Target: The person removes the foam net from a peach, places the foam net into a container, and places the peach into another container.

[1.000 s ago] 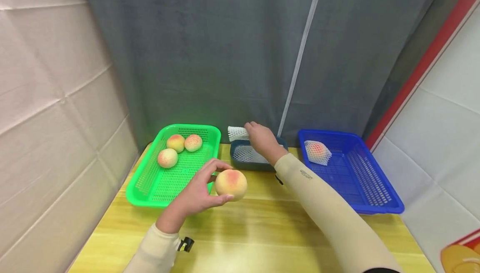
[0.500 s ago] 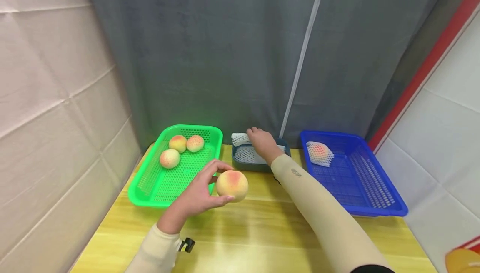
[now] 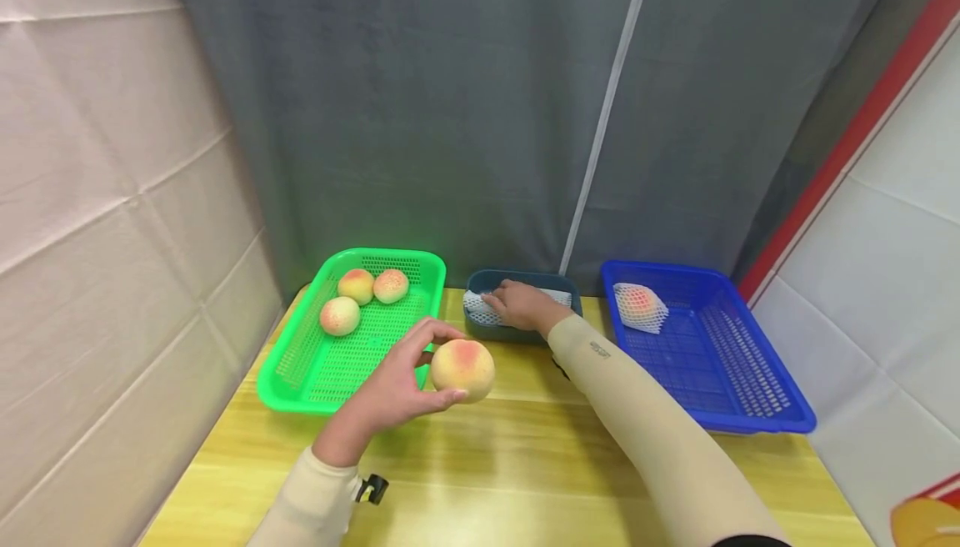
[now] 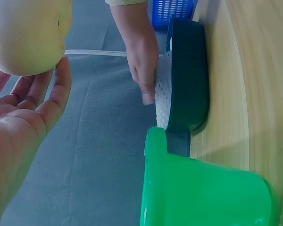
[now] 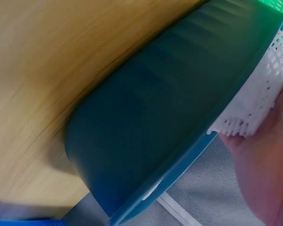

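Note:
My left hand grips a yellow peach with a red blush, thumb below and fingers above, in front of the green basket. In the left wrist view the peach rests against the fingertips. My right hand reaches into the small dark teal basket, its fingers on a white foam net sleeve. The right wrist view shows this foam net above the teal rim, covering part of the fingers. Several peaches are in view; three lie in the green basket.
At the right stands a blue basket with one net-wrapped peach at its left side. All the baskets stand on a wooden table. A grey curtain hangs behind, with pale walls at both sides.
My right hand has lowered the foam net from above the teal basket down into it. My left hand holds the peach in nearly the same place.

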`<state>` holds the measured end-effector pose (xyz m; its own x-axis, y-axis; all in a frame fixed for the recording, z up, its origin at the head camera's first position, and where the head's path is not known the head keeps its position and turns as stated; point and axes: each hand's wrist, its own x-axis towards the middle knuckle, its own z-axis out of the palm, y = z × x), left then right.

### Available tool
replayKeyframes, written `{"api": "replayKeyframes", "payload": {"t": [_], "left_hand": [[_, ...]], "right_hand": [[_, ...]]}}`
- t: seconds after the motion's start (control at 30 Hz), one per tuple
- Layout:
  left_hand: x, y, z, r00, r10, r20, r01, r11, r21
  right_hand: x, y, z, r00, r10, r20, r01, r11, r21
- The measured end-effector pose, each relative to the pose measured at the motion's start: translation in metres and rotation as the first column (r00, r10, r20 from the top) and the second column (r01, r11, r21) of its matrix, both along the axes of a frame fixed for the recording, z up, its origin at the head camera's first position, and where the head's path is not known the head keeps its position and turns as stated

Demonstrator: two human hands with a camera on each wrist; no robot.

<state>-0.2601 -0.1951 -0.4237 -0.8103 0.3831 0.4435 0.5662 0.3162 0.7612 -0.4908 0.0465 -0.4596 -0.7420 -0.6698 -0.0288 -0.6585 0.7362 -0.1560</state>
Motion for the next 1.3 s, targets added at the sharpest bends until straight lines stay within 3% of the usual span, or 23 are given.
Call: {"api": "replayKeyframes", "payload": {"t": [0.17, 0.57, 0.73, 0.87, 1.0, 1.1, 1.3], "left_hand": [[0.000, 0.000, 0.000, 1.000, 0.004, 0.001, -0.004, 1.000, 0.000], [0.001, -0.001, 0.003, 1.000, 0.013, -0.001, -0.013, 1.000, -0.018], [0.001, -0.003, 0.005, 1.000, 0.016, 0.005, -0.016, 0.999, -0.027], [0.001, -0.005, 0.007, 1.000, 0.018, 0.013, -0.018, 1.000, -0.023], [0.002, -0.006, 0.009, 1.000, 0.022, 0.016, -0.021, 1.000, -0.022], [0.002, -0.006, 0.009, 1.000, 0.021, 0.014, -0.021, 0.999, -0.026], [0.002, -0.007, 0.008, 1.000, 0.016, 0.010, -0.015, 0.999, -0.030]], "right_hand": [[0.000, 0.002, -0.003, 0.999, 0.016, 0.048, -0.019, 0.998, 0.053], [-0.008, -0.001, -0.006, 0.994, -0.067, 0.091, 0.061, 0.996, 0.069], [-0.008, 0.001, -0.006, 0.992, -0.092, 0.083, 0.094, 0.995, -0.022], [-0.002, 0.005, 0.005, 0.993, -0.105, 0.057, 0.112, 0.982, -0.150], [0.010, 0.013, 0.020, 0.992, -0.112, 0.064, 0.125, 0.949, -0.290], [0.027, 0.022, 0.033, 0.993, -0.086, 0.083, 0.112, 0.909, -0.400], [0.090, 0.047, 0.048, 0.994, 0.008, 0.112, 0.060, 0.808, -0.586]]}}
